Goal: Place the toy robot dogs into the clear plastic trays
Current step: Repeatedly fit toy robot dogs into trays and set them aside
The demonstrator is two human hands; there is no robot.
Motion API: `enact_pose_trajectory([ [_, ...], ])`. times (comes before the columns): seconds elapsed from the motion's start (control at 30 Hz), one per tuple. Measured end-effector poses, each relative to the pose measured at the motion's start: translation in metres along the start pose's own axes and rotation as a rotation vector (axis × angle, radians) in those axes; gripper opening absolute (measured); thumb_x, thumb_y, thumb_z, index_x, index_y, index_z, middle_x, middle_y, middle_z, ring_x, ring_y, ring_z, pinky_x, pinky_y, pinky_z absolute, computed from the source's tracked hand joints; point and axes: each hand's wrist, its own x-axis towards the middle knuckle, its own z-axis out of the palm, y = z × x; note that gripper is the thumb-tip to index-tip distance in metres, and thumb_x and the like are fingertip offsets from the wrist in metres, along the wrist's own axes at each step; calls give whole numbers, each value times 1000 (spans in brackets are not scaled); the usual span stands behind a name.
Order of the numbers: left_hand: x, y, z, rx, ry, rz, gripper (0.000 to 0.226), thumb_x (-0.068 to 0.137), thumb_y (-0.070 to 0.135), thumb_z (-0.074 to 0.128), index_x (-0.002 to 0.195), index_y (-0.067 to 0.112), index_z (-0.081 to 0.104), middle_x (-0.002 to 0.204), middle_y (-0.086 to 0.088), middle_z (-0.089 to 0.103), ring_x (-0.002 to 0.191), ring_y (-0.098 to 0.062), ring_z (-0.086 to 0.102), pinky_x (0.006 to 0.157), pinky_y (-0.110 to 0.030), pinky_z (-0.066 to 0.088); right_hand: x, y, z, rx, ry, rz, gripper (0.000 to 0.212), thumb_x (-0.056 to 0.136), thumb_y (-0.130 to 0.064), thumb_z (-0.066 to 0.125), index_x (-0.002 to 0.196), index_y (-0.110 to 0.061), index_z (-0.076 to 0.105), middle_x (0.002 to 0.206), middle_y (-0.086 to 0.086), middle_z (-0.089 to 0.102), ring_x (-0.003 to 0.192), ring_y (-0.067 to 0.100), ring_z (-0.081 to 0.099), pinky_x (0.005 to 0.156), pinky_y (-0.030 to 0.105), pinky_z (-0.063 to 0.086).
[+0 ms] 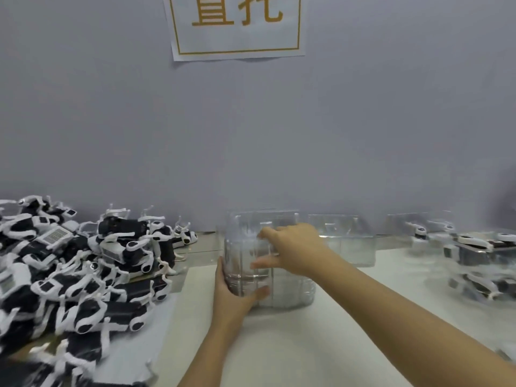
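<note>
A tall stack of clear plastic trays [290,289] stands in the middle of the white table. My left hand [231,294] grips the stack's lower left corner, thumb on its front face. My right hand [290,247] reaches over the top of the stack, its fingers curled round the upper trays. A big heap of black-and-white toy robot dogs [69,269] covers the table's left side. On the right, several robot dogs sit in clear trays [480,261]. The picture is blurred by motion.
A second stack of clear trays [346,241] stands behind and to the right, against the grey wall. A paper sign with orange characters [237,23] hangs on the wall. The table's bare white top [279,347] lies in front of the stack.
</note>
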Motion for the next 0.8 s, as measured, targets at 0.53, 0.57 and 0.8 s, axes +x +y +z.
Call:
enact_pose_trajectory([
  [0.53,-1,-6,-2,41,45,61,118,38,63,91,142,34,41,133,7,60,122,-17,57,105,-46,46,9,13,-84,316,479,207,54,74,-72,61,84,-18,64,77,-2,71,73,20,66,65,30,50],
  [0.57,-2,-5,-2,32,29,60,117,40,60,92,142,33,41,134,6,59,123,-18,56,106,-47,45,4,13,-95,323,517,188,55,74,-71,62,85,-17,64,75,-2,71,72,20,66,65,31,51],
  [0.8,-40,28,3,21,255,269,81,61,66,71,132,36,45,142,8,43,124,8,40,111,-29,33,-61,-10,-93,268,735,185,50,67,-64,68,74,-14,71,58,-5,68,50,15,64,46,24,46],
])
